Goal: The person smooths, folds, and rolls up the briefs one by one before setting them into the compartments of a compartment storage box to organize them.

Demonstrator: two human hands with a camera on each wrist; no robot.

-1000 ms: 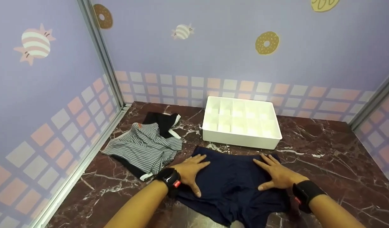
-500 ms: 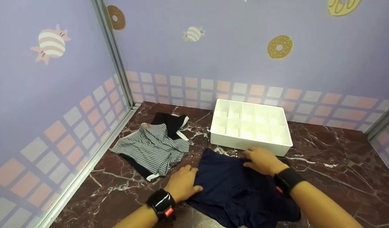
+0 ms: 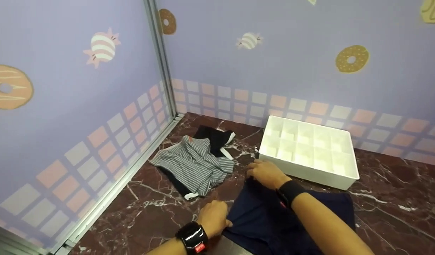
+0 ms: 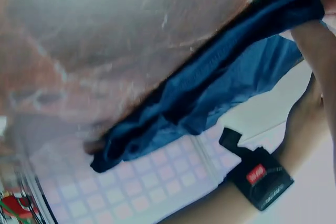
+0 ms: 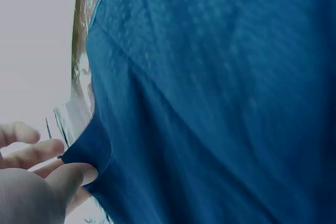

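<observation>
Navy boxer briefs [image 3: 260,216] lie spread on the marble-patterned tabletop in front of the person. At the upper left corner of their waistband, the right hand [image 3: 265,173] reaches across the fabric. Its thumb and fingers pinch that corner in the right wrist view, where the blue cloth [image 5: 199,87] fills most of the picture. Lower down, the left hand [image 3: 214,216] pinches the left leg edge, thumb over the cloth. Seen from the left wrist, the briefs [image 4: 210,87] stretch as a lifted, folded band above the table. The right forearm hides part of them.
Grey striped briefs [image 3: 192,163] and a black garment with white trim [image 3: 217,140] lie overlapping at the left. A white divided box [image 3: 309,170] stands behind the navy briefs. Patterned walls [image 3: 217,71] bound the tabletop [image 3: 150,212].
Both hands were spread flat on the briefs. The right hand has crossed leftward to the waistband's left corner; the left has slid down to the leg edge. Both now pinch cloth. The view turned left.
</observation>
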